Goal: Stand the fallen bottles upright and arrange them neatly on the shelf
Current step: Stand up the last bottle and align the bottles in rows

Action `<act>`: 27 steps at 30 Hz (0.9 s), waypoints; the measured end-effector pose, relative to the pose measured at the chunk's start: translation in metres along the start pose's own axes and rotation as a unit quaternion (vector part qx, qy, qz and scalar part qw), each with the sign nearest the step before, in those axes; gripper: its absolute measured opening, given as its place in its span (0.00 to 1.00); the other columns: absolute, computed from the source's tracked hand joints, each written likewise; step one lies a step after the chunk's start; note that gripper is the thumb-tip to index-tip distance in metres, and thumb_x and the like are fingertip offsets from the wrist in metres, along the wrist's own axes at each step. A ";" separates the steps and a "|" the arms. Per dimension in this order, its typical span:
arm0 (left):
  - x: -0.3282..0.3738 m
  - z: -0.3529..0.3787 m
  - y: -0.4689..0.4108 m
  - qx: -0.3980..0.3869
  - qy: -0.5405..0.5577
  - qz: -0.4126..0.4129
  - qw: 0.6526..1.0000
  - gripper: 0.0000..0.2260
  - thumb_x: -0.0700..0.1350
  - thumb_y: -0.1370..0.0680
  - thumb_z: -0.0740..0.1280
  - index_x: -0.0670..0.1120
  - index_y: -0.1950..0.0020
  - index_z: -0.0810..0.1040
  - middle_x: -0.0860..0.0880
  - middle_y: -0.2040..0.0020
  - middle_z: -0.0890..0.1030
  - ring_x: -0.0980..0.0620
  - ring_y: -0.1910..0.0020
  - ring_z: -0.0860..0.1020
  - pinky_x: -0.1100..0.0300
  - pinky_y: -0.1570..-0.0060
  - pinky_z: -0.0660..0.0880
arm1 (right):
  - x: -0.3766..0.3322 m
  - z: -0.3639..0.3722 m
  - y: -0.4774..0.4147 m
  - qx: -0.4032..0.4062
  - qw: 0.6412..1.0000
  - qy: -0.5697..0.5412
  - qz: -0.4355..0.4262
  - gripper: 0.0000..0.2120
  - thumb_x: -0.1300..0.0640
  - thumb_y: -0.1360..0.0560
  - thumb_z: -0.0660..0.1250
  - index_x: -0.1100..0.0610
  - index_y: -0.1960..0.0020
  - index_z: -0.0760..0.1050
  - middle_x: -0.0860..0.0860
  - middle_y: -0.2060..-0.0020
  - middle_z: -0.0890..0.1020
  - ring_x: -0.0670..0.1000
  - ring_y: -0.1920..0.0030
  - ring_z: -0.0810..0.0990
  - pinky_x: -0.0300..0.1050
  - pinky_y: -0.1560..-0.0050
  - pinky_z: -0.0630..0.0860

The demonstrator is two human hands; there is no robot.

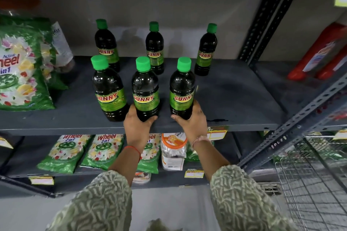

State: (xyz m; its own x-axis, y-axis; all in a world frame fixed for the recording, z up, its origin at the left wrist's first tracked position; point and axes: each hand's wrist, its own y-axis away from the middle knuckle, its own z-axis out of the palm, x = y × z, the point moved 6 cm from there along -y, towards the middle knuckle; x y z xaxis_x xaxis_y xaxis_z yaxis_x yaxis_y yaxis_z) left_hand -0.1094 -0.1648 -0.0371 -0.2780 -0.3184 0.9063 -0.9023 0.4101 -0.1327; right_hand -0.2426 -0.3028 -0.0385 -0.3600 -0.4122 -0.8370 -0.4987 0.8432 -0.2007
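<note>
Several dark bottles with green caps and green "SUNNY" labels stand upright on the grey shelf [234, 99], in two rows. The back row holds the back left bottle [107, 45], the back middle bottle [155, 47] and the back right bottle [205, 48]. In front stand the front left bottle [109, 88], the front middle bottle [145, 88] and the front right bottle [181, 88]. My left hand [137, 127] wraps the base of the front middle bottle. My right hand [193, 120] wraps the base of the front right bottle. No bottle lies on its side.
A green detergent bag [22, 65] leans at the shelf's left. Red bottles [323, 52] stand on the neighbouring shelf to the right. Below are more detergent bags [65, 154] and a clear jar [173, 150]. A wire basket [309, 184] sits at lower right.
</note>
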 end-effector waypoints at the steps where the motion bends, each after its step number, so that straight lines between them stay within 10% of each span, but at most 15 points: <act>1: -0.001 0.001 -0.001 -0.004 -0.001 0.005 1.000 0.25 0.39 0.35 0.76 0.39 0.42 0.72 0.40 0.43 0.80 0.42 0.43 0.77 0.55 0.43 0.73 | 0.003 -0.004 -0.001 0.003 1.000 0.002 0.004 0.34 0.51 0.36 0.76 0.60 0.36 0.66 0.57 0.43 0.78 0.56 0.42 0.76 0.46 0.45 0.73; 27: 0.011 0.026 -0.002 -0.040 -0.085 0.037 0.995 0.28 0.51 0.36 0.76 0.40 0.43 0.71 0.39 0.47 0.81 0.38 0.47 0.78 0.48 0.51 0.76 | 0.055 -0.081 -0.020 0.063 0.996 -0.011 0.068 0.30 0.58 0.35 0.76 0.60 0.37 0.68 0.58 0.44 0.79 0.56 0.42 0.77 0.43 0.43 0.71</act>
State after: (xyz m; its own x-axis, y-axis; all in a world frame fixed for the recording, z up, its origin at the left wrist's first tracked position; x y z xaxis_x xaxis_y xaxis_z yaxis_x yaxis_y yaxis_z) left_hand -0.1189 -0.1917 -0.0371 -0.4012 -0.4221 0.8129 -0.8499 0.5025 -0.1586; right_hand -0.3162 -0.3699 -0.0398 -0.3985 -0.2853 -0.8716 -0.3431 0.9278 -0.1468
